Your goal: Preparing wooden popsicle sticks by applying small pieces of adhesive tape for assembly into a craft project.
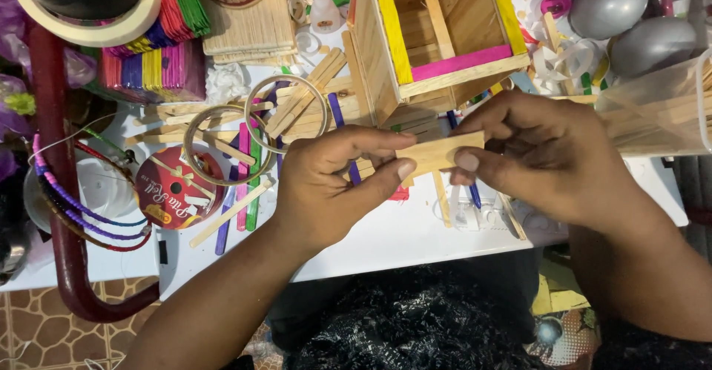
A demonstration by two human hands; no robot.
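Observation:
My left hand [337,185] and my right hand [545,155] together pinch a small flat panel of glued wooden sticks [439,152] above the white table [400,236]. The left thumb and fingers grip its left end, the right thumb and fingers its right end. Just beyond the panel stands an open box of wooden sticks [437,32] with yellow and pink sticks along its edges.
Loose plain and coloured craft sticks [245,185] lie scattered left of my hands, with two thin rings [230,144] and a red ribbon spool [172,192]. Stacks of coloured sticks [159,62], a tape roll [111,21], a glue bottle [324,7] and grey egg shapes [608,5] crowd the back.

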